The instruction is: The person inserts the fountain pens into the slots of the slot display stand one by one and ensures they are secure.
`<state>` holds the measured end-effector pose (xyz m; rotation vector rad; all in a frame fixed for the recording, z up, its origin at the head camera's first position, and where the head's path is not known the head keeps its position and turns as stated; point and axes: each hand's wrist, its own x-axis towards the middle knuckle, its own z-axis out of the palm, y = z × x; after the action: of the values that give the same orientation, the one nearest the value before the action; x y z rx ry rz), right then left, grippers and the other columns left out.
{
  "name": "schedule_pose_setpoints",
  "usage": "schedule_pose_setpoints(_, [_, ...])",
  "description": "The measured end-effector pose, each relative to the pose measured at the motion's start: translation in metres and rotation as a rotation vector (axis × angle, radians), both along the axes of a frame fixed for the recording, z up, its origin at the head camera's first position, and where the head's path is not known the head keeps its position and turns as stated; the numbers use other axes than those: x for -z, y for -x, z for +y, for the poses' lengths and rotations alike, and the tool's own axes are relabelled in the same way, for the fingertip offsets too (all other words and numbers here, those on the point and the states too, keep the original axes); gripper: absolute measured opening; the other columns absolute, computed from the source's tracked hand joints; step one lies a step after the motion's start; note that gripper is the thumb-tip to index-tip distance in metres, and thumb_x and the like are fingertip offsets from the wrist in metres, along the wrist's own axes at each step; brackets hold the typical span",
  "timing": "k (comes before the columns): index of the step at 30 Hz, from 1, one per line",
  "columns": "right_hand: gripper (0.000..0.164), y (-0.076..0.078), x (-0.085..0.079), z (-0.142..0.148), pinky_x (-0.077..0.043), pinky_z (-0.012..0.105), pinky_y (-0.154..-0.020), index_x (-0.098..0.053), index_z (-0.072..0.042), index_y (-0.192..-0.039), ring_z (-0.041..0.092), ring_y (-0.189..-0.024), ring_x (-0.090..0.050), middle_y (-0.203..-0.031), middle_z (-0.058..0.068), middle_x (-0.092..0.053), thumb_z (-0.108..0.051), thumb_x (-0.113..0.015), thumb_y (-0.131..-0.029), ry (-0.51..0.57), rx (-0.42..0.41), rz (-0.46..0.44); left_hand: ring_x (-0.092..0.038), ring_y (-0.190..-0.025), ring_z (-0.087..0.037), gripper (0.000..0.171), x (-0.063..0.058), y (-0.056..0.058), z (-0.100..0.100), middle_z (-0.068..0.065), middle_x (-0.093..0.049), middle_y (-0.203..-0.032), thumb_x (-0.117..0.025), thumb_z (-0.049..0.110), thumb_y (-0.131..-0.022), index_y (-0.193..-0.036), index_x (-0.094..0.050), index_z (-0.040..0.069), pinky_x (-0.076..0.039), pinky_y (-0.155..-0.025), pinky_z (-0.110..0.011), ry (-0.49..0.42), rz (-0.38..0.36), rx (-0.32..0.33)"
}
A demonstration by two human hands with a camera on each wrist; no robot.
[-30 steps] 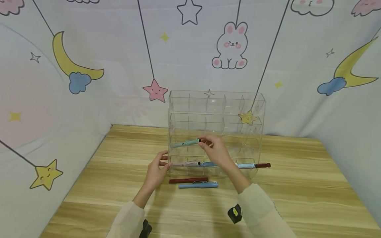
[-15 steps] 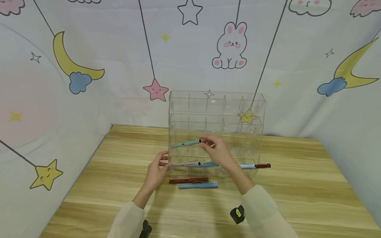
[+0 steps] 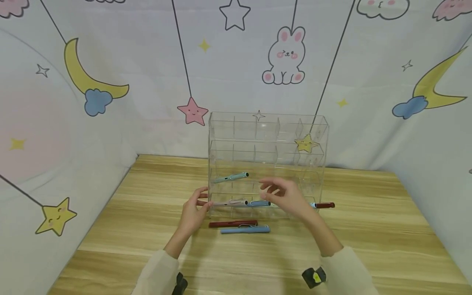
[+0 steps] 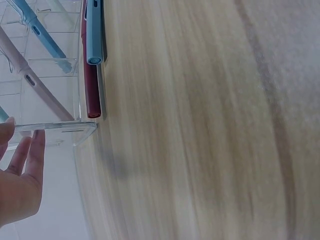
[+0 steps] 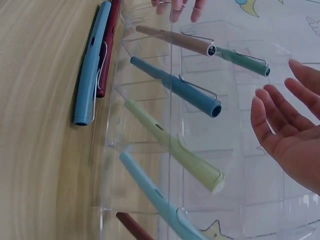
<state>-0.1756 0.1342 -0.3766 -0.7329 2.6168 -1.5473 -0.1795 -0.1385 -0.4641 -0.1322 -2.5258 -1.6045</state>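
Observation:
A clear acrylic rack point(image 3: 266, 157) with tiers of compartments stands on the table. My left hand point(image 3: 193, 211) pinches its left side wall, thumb on one face and fingers on the other, also visible in the left wrist view. A green pen point(image 3: 231, 177) leans in the leftmost compartment of the second tier from the bottom. My right hand point(image 3: 283, 196) hovers in front of the rack, fingers loosely bent, holding nothing. Along the bottom tier lie a pinkish pen point(image 5: 182, 41), a blue pen point(image 5: 177, 88), a pale green pen point(image 5: 175, 145), a light blue pen point(image 5: 157, 195) and a dark red pen point(image 3: 325, 205).
On the wooden table point(image 3: 147, 246), in front of the rack, another dark red pen point(image 3: 232, 223) and another blue pen point(image 3: 245, 230) lie side by side. Behind the rack hangs a white cloth point(image 3: 155, 82) printed with stars, moons and a rabbit.
My right hand has let go of the green pen and moved right and slightly down. The green pen stays leaning in its compartment. My left hand keeps its place.

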Motion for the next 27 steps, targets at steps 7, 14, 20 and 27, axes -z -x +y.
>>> schedule_pose_setpoints(7, [0.025, -0.016, 0.010, 0.017, -0.052, 0.028, -0.062, -0.063, 0.001, -0.107, 0.021, -0.082, -0.059, -0.099, 0.013, -0.063, -0.007, -0.065, -0.084, -0.004, -0.171, -0.051, -0.060, -0.087, -0.031, 0.043, -0.002, -0.001, 0.001, -0.019, -0.059, -0.108, -0.062, -0.001, -0.085, -0.125, -0.048, 0.003, -0.054, -0.061, -0.032, 0.002, -0.001, -0.003])
schedule_pose_setpoints(14, [0.022, -0.025, 0.043, 0.021, -0.051, 0.026, -0.058, -0.065, -0.001, -0.103, 0.012, -0.072, -0.057, -0.088, 0.006, -0.063, -0.012, -0.067, -0.084, -0.067, -0.277, -0.156, -0.060, -0.087, -0.031, 0.043, -0.002, -0.001, 0.001, -0.020, -0.059, -0.108, -0.062, -0.001, -0.085, -0.125, -0.048, 0.002, -0.054, -0.062, -0.033, 0.010, 0.001, -0.002])
schedule_pose_setpoints(20, [0.027, -0.026, 0.079, 0.020, -0.051, 0.026, -0.060, -0.065, 0.004, -0.101, 0.014, -0.073, -0.056, -0.093, 0.015, -0.064, -0.013, -0.070, -0.081, -0.073, -0.136, -0.161, -0.060, -0.087, -0.031, 0.043, -0.001, 0.000, 0.000, -0.019, -0.059, -0.109, -0.062, 0.000, -0.085, -0.125, -0.047, 0.003, -0.054, -0.062, -0.033, 0.014, 0.004, 0.000])
schedule_pose_setpoints(27, [0.024, -0.024, 0.115, 0.014, -0.044, 0.021, -0.055, -0.066, 0.002, -0.097, 0.009, -0.065, -0.049, -0.080, 0.002, -0.059, -0.008, -0.073, -0.076, -0.124, 0.073, -0.059, -0.059, -0.089, -0.032, 0.044, 0.000, -0.001, 0.000, -0.020, -0.058, -0.111, -0.061, 0.000, -0.086, -0.127, -0.046, 0.003, -0.054, -0.064, -0.035, 0.020, 0.016, 0.022])
